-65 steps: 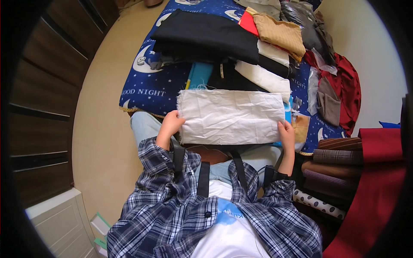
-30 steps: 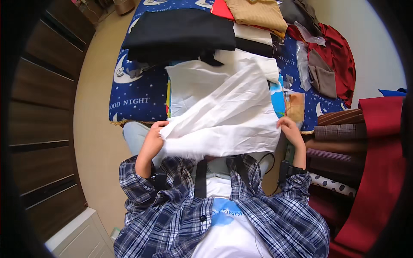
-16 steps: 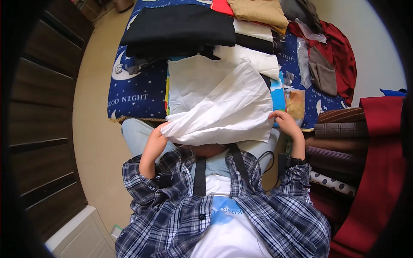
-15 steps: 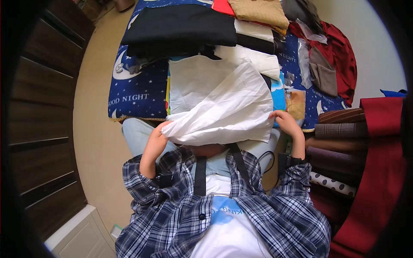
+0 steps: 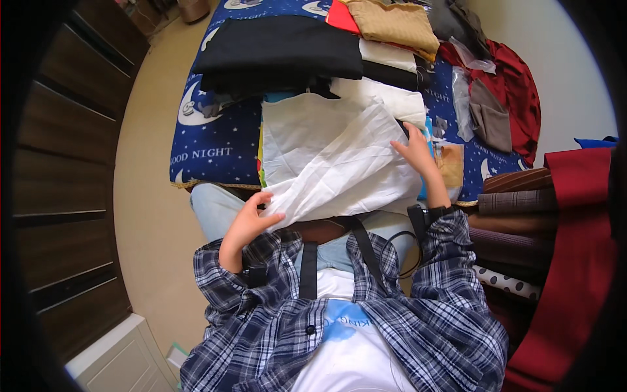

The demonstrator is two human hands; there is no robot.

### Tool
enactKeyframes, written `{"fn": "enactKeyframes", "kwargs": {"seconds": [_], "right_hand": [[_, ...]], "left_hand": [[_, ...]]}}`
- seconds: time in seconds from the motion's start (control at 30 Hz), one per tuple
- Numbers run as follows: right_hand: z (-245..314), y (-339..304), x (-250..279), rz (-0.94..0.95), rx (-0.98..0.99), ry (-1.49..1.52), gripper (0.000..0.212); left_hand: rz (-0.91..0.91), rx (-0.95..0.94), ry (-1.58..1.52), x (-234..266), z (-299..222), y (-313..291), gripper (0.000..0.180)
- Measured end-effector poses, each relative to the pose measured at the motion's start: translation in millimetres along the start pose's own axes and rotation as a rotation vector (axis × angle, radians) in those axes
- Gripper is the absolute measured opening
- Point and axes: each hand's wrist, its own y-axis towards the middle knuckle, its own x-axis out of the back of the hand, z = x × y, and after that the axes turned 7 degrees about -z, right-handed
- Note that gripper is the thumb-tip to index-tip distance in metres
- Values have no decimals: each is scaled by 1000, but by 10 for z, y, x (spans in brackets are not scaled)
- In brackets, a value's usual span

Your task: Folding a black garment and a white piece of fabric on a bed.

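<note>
A white cloth (image 5: pixel 346 163) lies loosely folded at the near edge of the bed, with creases running diagonally across it and its near side reaching over my lap. At its lower left corner is my left hand (image 5: pixel 249 221), open, thumb and fingers spread around the cloth's edge. My right hand (image 5: pixel 417 153) is also open, fingers apart, at the cloth's upper right edge. Neither hand visibly pinches the fabric. Part of a colourful printed item shows under the cloth on both sides.
A folded black cloth (image 5: pixel 281 52) lies beyond the white one, beside a folded white cloth (image 5: pixel 392 98) and a tan cloth (image 5: pixel 392 29). Dark red fabric (image 5: pixel 519 98) is heaped at the far right. Rolled fabrics (image 5: pixel 516 201) are stacked to my right. Dark drawers (image 5: pixel 72 183) stand left.
My left hand has let go of the cloth's corner and spread its fingers. My right hand has moved up and away along the right edge. The white cloth lies flatter.
</note>
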Motion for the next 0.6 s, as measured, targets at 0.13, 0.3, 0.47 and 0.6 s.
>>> {"fn": "enactKeyframes", "kwargs": {"seconds": [0.13, 0.3, 0.47, 0.6], "right_hand": [[59, 166, -62, 213, -168, 126, 26], [-121, 382, -25, -22, -112, 318, 24], [-513, 579, 2, -103, -339, 530, 25], [-770, 465, -158, 62, -501, 384, 28]], "left_hand": [[110, 12, 65, 22, 54, -9, 35], [-131, -33, -314, 81, -42, 78, 9], [-565, -408, -330, 158, -384, 257, 23], [-436, -229, -180, 99, -239, 288, 29]]}}
